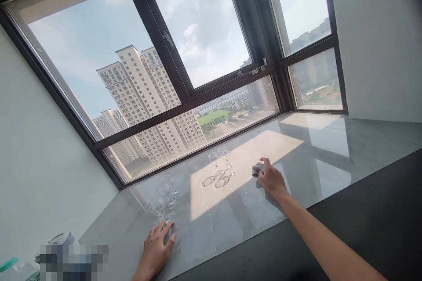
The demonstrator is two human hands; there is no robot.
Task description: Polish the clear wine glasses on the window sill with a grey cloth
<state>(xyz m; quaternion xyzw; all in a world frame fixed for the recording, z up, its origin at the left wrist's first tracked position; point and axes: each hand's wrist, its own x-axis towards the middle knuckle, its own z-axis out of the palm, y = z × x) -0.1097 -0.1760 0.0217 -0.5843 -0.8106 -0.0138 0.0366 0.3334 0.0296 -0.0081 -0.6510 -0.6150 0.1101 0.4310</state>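
Note:
My left hand (155, 246) lies at the near end of a row of clear wine glasses, fingers stretched and apart. Its fingertips are at the foot of the nearest wine glass (157, 206); whether they press on it I cannot tell. Behind that glass stands another wine glass (164, 189), with one more partly hidden past it. My right hand (271, 178) is closed round a bunched grey cloth (257, 169), low over the sunlit part of the sill. Between the hands, farther back, stands a second group of wine glasses (213, 158), casting shadows on the tile.
The glossy grey tiled sill (237, 210) runs along a dark-framed window (187, 101) with a handle. White walls (379, 44) flank it. At the lower left are a clear container with a green lid (9, 264) and a blurred-out item (70, 263). The sill's front edge drops to a dark surface.

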